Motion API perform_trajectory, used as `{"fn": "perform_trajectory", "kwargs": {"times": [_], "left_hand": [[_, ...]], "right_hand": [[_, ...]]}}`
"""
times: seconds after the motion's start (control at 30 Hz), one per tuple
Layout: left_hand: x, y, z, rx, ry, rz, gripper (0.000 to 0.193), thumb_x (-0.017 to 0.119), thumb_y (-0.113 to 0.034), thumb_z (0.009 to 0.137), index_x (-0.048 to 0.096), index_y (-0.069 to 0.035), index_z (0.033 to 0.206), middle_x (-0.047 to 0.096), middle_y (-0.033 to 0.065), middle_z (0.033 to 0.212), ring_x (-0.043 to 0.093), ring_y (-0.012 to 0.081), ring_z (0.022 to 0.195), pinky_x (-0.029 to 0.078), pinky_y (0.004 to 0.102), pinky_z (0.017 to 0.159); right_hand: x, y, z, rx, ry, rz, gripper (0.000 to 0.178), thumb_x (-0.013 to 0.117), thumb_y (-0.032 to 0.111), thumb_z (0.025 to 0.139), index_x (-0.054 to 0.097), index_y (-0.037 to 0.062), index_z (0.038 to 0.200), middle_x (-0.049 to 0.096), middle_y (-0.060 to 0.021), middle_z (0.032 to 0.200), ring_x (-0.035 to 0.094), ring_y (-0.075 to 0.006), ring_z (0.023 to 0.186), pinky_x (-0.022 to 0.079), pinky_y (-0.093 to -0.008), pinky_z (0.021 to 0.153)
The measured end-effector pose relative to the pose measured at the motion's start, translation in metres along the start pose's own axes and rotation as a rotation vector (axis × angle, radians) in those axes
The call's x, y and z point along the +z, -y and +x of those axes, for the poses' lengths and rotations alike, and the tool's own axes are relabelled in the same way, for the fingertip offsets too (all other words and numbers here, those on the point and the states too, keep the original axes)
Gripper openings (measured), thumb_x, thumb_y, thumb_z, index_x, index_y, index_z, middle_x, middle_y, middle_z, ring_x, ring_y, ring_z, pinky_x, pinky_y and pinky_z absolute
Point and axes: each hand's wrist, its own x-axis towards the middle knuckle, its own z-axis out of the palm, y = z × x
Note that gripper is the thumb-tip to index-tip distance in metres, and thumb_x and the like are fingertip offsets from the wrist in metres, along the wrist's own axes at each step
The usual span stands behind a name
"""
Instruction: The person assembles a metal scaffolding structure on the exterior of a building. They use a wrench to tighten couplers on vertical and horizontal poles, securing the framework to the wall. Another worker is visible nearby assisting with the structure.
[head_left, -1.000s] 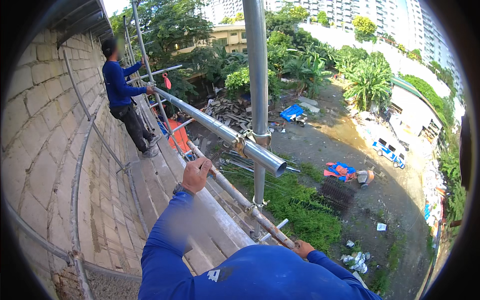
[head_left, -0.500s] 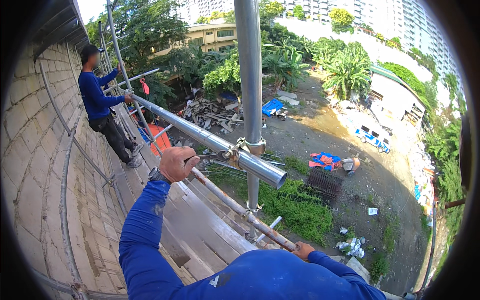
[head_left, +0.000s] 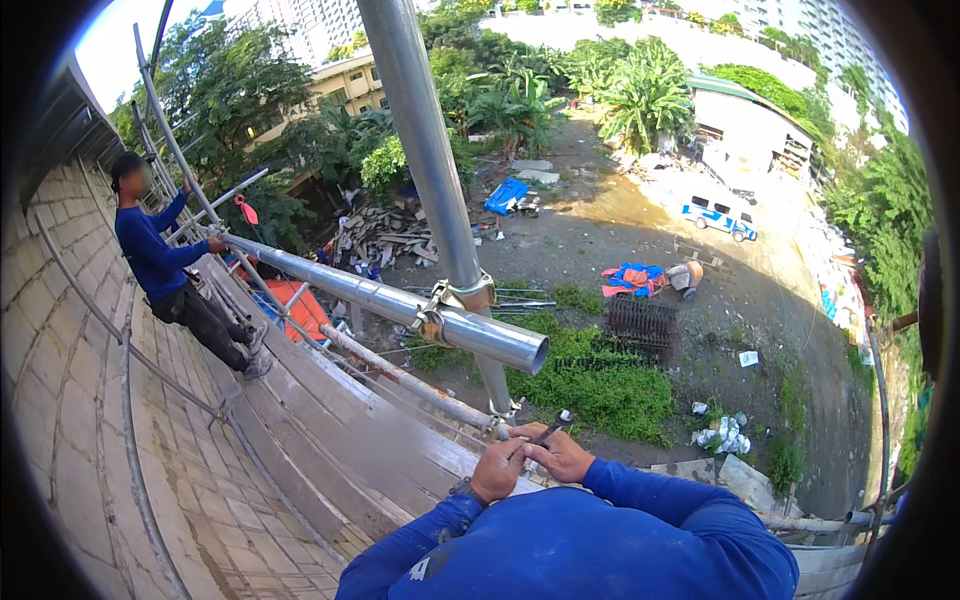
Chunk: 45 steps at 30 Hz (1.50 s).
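My left hand [head_left: 495, 472] and my right hand [head_left: 563, 456] are together low in front of my chest, both closed around a dark wrench [head_left: 548, 432]. Its bright head sticks up past my right fingers, while the handle is mostly hidden between the hands. They are close to the rusty lower rail [head_left: 400, 378]; whether my right fingers touch it I cannot tell. Above them a shiny horizontal pipe [head_left: 340, 287] crosses an upright pipe [head_left: 425, 130]. A metal clamp [head_left: 430, 318] joins the two pipes, and no hand is on it.
At left, a co-worker [head_left: 165, 255] in blue stands on the planks [head_left: 330, 425], one hand at the pipe's far end. A block wall [head_left: 70, 380] rises alongside. Beyond the rails, a drop leads to the ground, with rubble [head_left: 385, 230], a cement mixer [head_left: 685, 278] and a blue-and-white vehicle [head_left: 720, 217].
My left hand has come down and right from the clamp, bringing the wrench to my right hand. My right hand has shifted left from the lower rail's end. The view has tilted.
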Motion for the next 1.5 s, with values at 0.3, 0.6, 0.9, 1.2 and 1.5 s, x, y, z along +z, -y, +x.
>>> {"fn": "perform_trajectory", "kwargs": {"times": [0.3, 0.6, 0.9, 1.2, 1.5], "left_hand": [[-0.067, -0.035, 0.027, 0.083, -0.08, 0.253, 0.022, 0.064, -0.014, 0.096, 0.069, -0.001, 0.112, 0.073, 0.0186, 0.103, 0.071, 0.0363, 0.099, 0.055, 0.0436, 0.089], [-0.166, -0.144, 0.118, 0.486, -0.719, 0.456, 0.031, 0.061, -0.016, 0.099, 0.065, 0.001, 0.124, 0.065, 0.0154, 0.121, 0.059, 0.027, 0.114, 0.044, 0.0398, 0.105], [-0.147, -0.138, 0.143, 0.228, -0.608, 0.358, 0.039, 0.063, -0.019, 0.103, 0.061, 0.002, 0.136, 0.064, 0.0148, 0.133, 0.058, 0.0255, 0.126, 0.043, 0.0382, 0.111], [-0.129, -0.202, 0.189, 0.074, -0.472, 0.581, 0.056, 0.07, -0.027, 0.1, 0.05, 0.005, 0.142, 0.068, 0.0183, 0.125, 0.069, 0.0263, 0.112, 0.053, 0.0386, 0.097], [-0.104, -0.191, 0.202, -0.068, -0.682, 0.853, 0.055, 0.072, -0.028, 0.097, 0.051, 0.006, 0.135, 0.072, 0.0227, 0.121, 0.071, 0.0364, 0.111, 0.053, 0.0445, 0.095]], "right_hand": [[0.004, -0.051, -0.027, 0.534, -0.288, 0.52, 0.047, 0.043, 0.037, 0.113, 0.067, -0.0021, 0.103, 0.073, -0.0136, 0.093, 0.07, -0.0201, 0.082, 0.057, -0.0379, 0.079], [-0.103, -0.021, -0.021, 0.711, -0.266, 0.62, 0.023, 0.053, 0.029, 0.109, 0.056, 0.0062, 0.107, 0.043, 0.003, 0.067, 0.041, -0.0098, 0.051, 0.043, -0.0305, 0.051], [-0.1, -0.082, -0.098, 0.519, -0.208, 0.203, 0.025, 0.05, 0.021, 0.11, 0.065, 0.0016, 0.114, 0.049, 0.0031, 0.069, 0.045, -0.0065, 0.062, 0.039, -0.0259, 0.057], [-0.114, -0.098, -0.095, 0.5, -0.163, 0.249, 0.035, 0.052, 0.029, 0.109, 0.069, -0.0015, 0.111, 0.055, -0.0044, 0.07, 0.052, -0.012, 0.063, 0.046, -0.0347, 0.06], [-0.152, -0.06, 0.022, 0.121, -0.077, 0.037, 0.028, 0.053, 0.021, 0.105, 0.068, 0.0034, 0.121, 0.072, -0.0253, 0.103, 0.067, -0.0469, 0.095, 0.052, -0.0498, 0.083]]}}
